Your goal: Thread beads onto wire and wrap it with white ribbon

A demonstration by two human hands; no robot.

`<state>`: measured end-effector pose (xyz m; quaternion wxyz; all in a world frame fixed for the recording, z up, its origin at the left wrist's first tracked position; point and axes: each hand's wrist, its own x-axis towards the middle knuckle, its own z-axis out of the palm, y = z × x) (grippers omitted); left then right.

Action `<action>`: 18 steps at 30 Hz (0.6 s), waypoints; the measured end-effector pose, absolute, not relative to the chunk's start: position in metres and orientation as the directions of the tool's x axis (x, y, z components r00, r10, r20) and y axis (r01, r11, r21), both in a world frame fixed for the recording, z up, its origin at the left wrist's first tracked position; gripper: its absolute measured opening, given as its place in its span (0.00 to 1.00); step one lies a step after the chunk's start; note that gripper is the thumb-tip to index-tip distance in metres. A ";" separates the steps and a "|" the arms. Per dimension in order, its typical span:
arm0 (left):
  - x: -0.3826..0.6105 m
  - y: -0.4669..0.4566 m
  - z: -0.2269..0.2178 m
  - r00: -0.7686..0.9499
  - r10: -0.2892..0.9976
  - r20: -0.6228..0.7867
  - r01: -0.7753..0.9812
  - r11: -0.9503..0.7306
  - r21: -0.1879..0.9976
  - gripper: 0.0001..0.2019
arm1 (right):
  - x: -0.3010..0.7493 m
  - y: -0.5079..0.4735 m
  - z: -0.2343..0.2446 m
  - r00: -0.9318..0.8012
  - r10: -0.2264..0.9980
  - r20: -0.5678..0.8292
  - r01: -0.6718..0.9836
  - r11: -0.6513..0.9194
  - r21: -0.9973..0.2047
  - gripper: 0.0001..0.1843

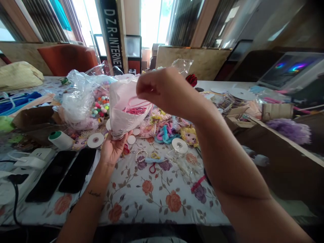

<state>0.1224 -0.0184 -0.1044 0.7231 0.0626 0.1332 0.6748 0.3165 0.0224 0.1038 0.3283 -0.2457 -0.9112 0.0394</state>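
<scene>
My left hand (113,145) supports a whitish plastic bag (120,118) from below, with fingers closed around its bottom. The bag stands upright with its mouth open towards me. Inside lies a bundle of pink and red cords (134,110), and one pink loop rises from it. Over the bag's right rim hovers my right hand (159,89), its fingers curled closed and pointing down. What those fingers hold, if anything, is hidden behind the hand. On the cloth below lie a ring of pearl beads (141,156) and a light blue strip (154,160) with yellow and red loops.
A flowered tablecloth (162,189) covers the table. Two black phones (77,170), a power strip (22,175) and a thread spool (60,139) are at left. Pompoms (101,105), ribbon reels (180,145) and doll-face pieces (189,136) crowd behind. A cardboard box (273,162) stands right.
</scene>
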 end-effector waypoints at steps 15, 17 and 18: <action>0.123 -0.025 -0.093 0.003 1.000 -0.024 -0.958 0.010 0.286 0.24 | 0.343 0.014 0.036 -0.361 0.869 0.339 0.206 0.428 -0.880 0.09; 0.124 -0.024 -0.095 -0.003 0.999 -0.041 -0.955 0.009 0.295 0.24 | 0.335 0.014 0.046 -0.254 0.835 0.488 0.213 0.540 -0.814 0.05; 0.125 -0.024 -0.096 -0.004 0.999 -0.050 -0.955 0.011 0.296 0.24 | 0.331 0.013 0.055 -0.220 0.796 0.563 0.250 0.604 -0.757 0.04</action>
